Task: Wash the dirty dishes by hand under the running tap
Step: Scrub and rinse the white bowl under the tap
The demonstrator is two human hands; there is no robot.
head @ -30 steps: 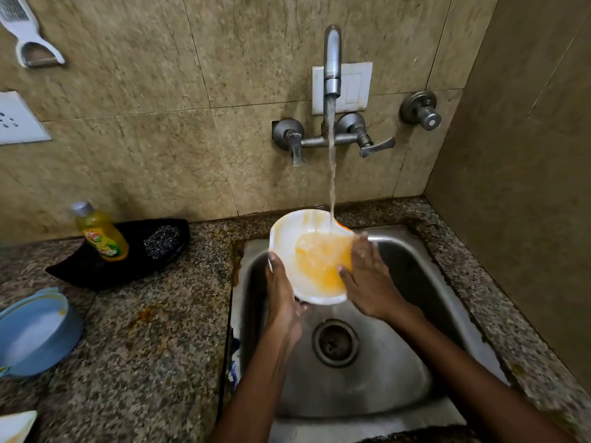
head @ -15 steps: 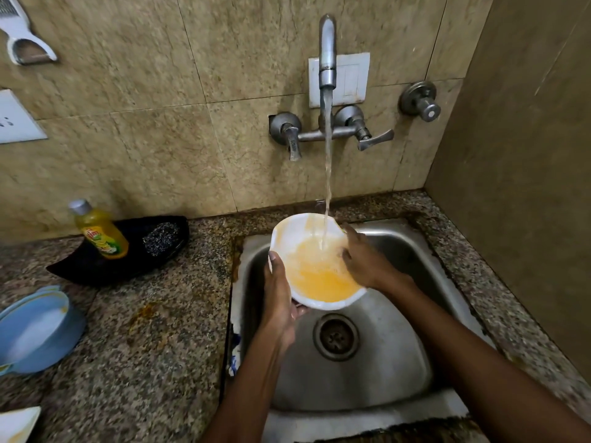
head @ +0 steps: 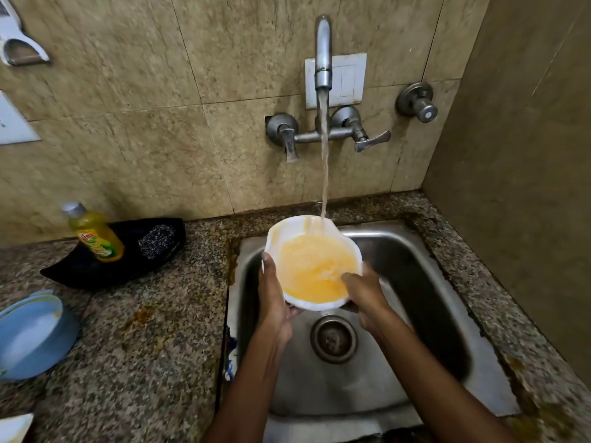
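A white bowl (head: pixel 287 233) holding cloudy orange-yellow water is held over the steel sink (head: pixel 425 302). Water runs from the wall tap (head: pixel 323 52) onto the bowl's far rim. My left hand (head: pixel 273 298) grips the bowl's left edge from below, thumb on the rim. My right hand (head: pixel 364 292) is at the bowl's near right rim, its fingertips dipped in the orange water. A little water spills from the bowl's near edge above the drain (head: pixel 333 338).
On the granite counter (head: pixel 153 346) to the left stand a yellow dish soap bottle (head: pixel 94 235) and a steel scrubber (head: pixel 156 241) in a black tray (head: pixel 73 273). Stacked blue dishes (head: pixel 32 334) sit at the left edge. A wall closes off the right side.
The bowl has tipped flatter and filled with more orange water. My right hand has slid from the bowl's far right rim to its near right, fingers now in the water.
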